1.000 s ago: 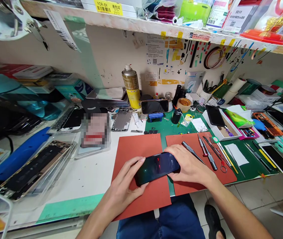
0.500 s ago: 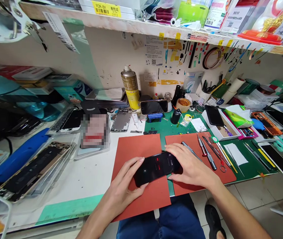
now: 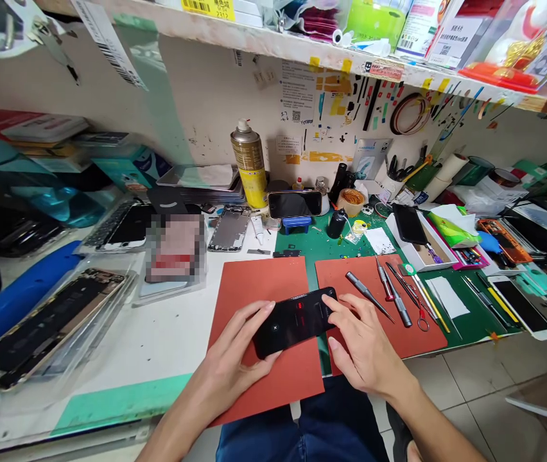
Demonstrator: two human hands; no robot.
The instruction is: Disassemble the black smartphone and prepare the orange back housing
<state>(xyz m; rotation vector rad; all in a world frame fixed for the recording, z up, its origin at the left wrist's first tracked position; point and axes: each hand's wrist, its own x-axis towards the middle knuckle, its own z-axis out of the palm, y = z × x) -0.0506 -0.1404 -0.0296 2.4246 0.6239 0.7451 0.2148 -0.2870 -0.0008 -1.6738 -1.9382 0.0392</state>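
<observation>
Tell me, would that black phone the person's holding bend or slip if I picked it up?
The phone probably wouldn't bend, because it looks like one flat, rigid slab. Its shiny screen suggests it could be slippery, so gripping opposite edges, as the left hand does, likely helps. That glossy front looks like glass, so it may crack if dropped.

Black on phone (image 3: 290, 328), with red and white marks (image 3: 300, 306); brick-red on sheets (image 3: 266, 279); green on mat (image 3: 302, 241); yellow below gold on can (image 3: 251, 168).
</observation>
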